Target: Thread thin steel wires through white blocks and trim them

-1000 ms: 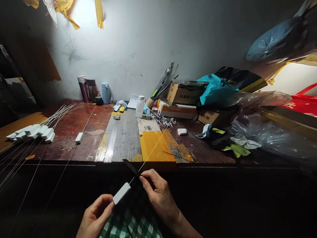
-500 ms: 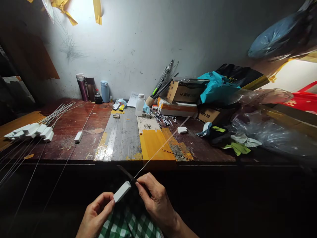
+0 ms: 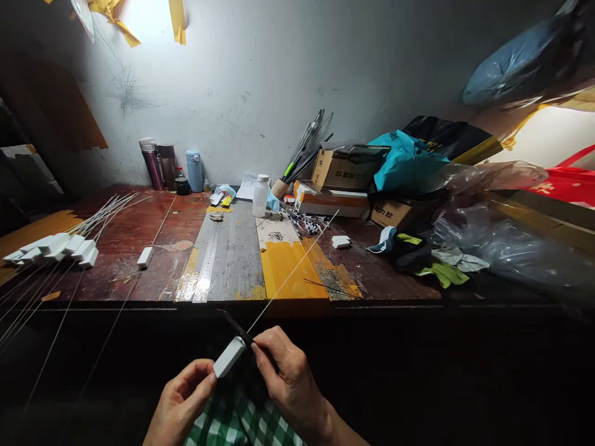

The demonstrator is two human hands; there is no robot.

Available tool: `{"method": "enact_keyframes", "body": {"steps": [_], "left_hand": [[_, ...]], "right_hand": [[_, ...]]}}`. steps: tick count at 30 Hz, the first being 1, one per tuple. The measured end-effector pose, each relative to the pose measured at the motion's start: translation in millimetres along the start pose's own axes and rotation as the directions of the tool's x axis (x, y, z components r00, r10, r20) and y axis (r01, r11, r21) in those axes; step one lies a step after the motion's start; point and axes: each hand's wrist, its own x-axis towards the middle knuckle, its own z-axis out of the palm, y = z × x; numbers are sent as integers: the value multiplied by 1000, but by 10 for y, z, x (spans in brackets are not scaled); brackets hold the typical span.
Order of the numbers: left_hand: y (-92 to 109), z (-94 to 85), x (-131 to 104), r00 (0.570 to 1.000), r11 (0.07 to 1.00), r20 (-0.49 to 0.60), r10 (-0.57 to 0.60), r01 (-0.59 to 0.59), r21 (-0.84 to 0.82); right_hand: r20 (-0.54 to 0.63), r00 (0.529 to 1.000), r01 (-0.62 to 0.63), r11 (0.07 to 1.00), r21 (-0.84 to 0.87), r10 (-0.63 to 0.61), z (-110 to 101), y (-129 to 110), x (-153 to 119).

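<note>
Pinched at its lower end by my left hand [image 3: 188, 393], a white block [image 3: 229, 357] tilts up to the right in front of the table edge. A thin pale rod [image 3: 292, 271] runs from the block's upper end out over the table. My right hand [image 3: 288, 368] is closed on a dark, slim tool [image 3: 236, 326], whose blade-like length points up and left, crossing by the block's upper end. Whether the tool touches the block or the rod I cannot tell.
White blocks on rods [image 3: 56, 244] lie at the left of the table [image 3: 111, 285], with one block [image 3: 145, 257] apart. A metal ruler [image 3: 207, 266], a white bottle [image 3: 261, 195], flasks [image 3: 194, 170], boxes [image 3: 348, 170] and plastic bags [image 3: 502, 241] stand or lie farther along.
The rod's far end has swung left and the tool has shifted slightly. Both hands keep their holds. The whole view has moved a little.
</note>
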Motion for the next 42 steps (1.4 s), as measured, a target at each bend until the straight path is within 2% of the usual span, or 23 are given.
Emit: {"method": "enact_keyframes", "body": {"steps": [7, 14, 16, 19, 22, 25, 27, 29, 30, 32, 34, 37, 39, 42], "left_hand": [[21, 11, -5, 1000, 1000, 0, -2, 2, 3], [31, 37, -24, 999, 997, 17, -30, 31, -71], [-11, 42, -8, 999, 995, 23, -27, 29, -100], [-50, 67, 1, 998, 980, 51, 48, -37, -195], [6, 108, -18, 995, 973, 47, 87, -75, -220], [142, 121, -22, 1000, 990, 6, 23, -22, -136], [233, 92, 0, 999, 991, -36, 22, -27, -132], [299, 35, 32, 993, 985, -105, 55, -72, -159], [320, 2, 47, 987, 982, -144, 70, -94, -164], [337, -58, 68, 974, 979, -209, 83, -119, -163], [328, -95, 81, 961, 976, -260, 94, -140, -166], [287, -105, 99, 949, 973, -298, 100, -155, -169], [259, -93, 115, 952, 975, -290, 97, -149, -164], [248, -74, 141, 967, 978, -238, 92, -132, -159]], "right_hand": [[55, 998, -28, 1000, 1, 28, 9, -64, 0], [92, 994, -58, 998, 16, 56, 6, -64, -10], [84, 996, -23, 999, 33, 20, 17, -35, -17], [29, 996, 80, 996, 49, -82, 50, 17, -24], [-1, 988, 154, 988, 24, -154, 94, 32, -39], [44, 967, 253, 967, 1, -253, 99, -11, -85], [68, 939, 339, 941, 8, -338, 45, -38, -122], [41, 941, 336, 942, -21, -335, -66, -28, -127], [-8, 958, 286, 956, -62, -287, -139, -4, -102], [-118, 982, 127, 980, -153, -146, -296, 79, 22], [-154, 986, 24, 976, -214, -58, -428, 182, 253], [-88, 995, -62, 951, -302, 37, -502, 327, 728], [-38, 996, -91, 925, -368, 83, -461, 411, 1052], [-2, 997, -75, 902, -425, 82, -333, 515, 1430]]}}
